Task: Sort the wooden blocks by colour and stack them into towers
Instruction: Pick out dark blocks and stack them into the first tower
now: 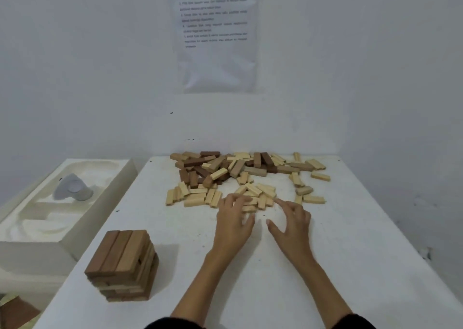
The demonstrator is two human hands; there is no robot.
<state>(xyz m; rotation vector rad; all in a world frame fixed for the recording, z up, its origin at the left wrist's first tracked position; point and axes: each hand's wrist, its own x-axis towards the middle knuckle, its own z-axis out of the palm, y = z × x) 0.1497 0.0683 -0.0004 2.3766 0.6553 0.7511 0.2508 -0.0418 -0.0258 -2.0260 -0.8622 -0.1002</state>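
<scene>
Left grip [234, 219] reaches forward over the white bench [350, 253], its fingers bent and a little spread on the near edge of a loose heap of pale blocks [261, 194]. Its thumb lies close under one of them. Blur hides whether it pinches a block or only touches the heap.

Far to the left of that grip, off the bench edge, sits a white foam tray [37, 251] with a grey object [72, 188] lying in its hollow. Nearer the person and left of the left grip stands a tower [122, 263] of mid-brown blocks. It is several layers high with three long blocks side by side on top, and the lower layers sit slightly askew.

Just beyond and left of the left grip lies a rough row of pale blocks [195, 196], flat on the bench. Farther beyond both grips, against the wall, spreads the mixed pile [233, 165]. Dark brown, mid-brown and pale blocks lie crossed over one another, all of the same long bar shape.

Right grip [292, 221] hovers just beside the left one with fingers spread and straight, holding nothing. Its fingertips point at the right edge of the pale heap. Beyond and to its right lie a few scattered blocks [313, 199], pale and light tan, apart from one another.
</scene>
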